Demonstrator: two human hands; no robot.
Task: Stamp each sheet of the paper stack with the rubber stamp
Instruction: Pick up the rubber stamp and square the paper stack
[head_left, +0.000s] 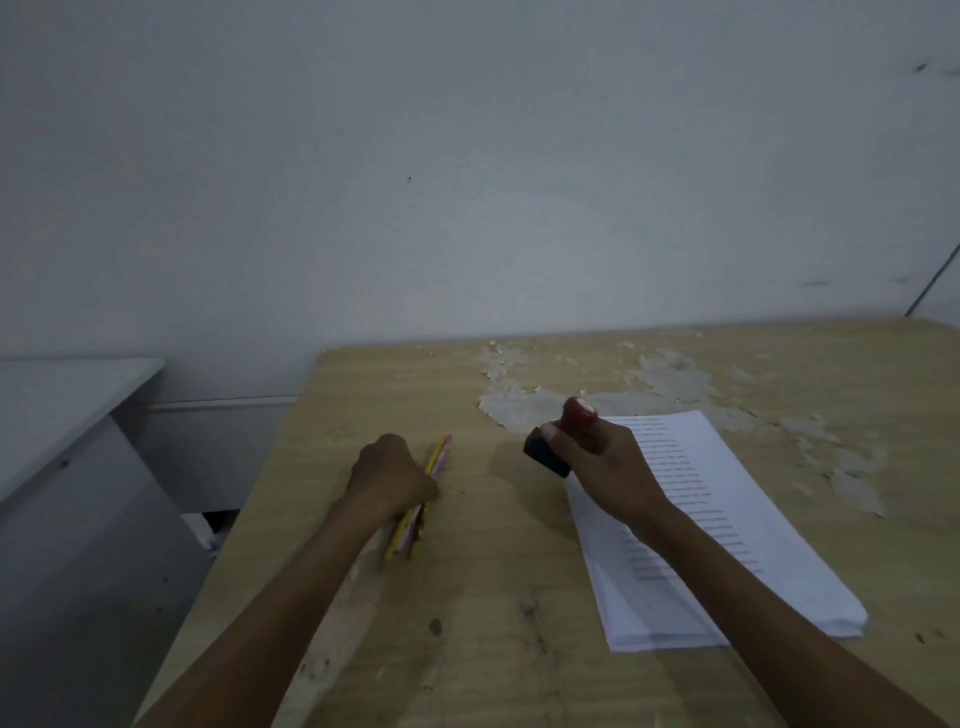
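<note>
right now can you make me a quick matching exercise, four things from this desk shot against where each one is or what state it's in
Things:
1. rubber stamp
2. paper stack
3. coloured pencils
4. table

Places or states:
A. lying under the left hand
B. peeling surface near the wall
C. gripped in the right hand, at the stack's far left corner
D. lying flat on the table's right side, printed lines up

Pairs: 1-C, 2-D, 3-A, 4-B

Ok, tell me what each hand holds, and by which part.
Right hand grips the dark-based rubber stamp by its red handle. Left hand clutches the yellow and pink pencil-like sticks around their middle.
</note>
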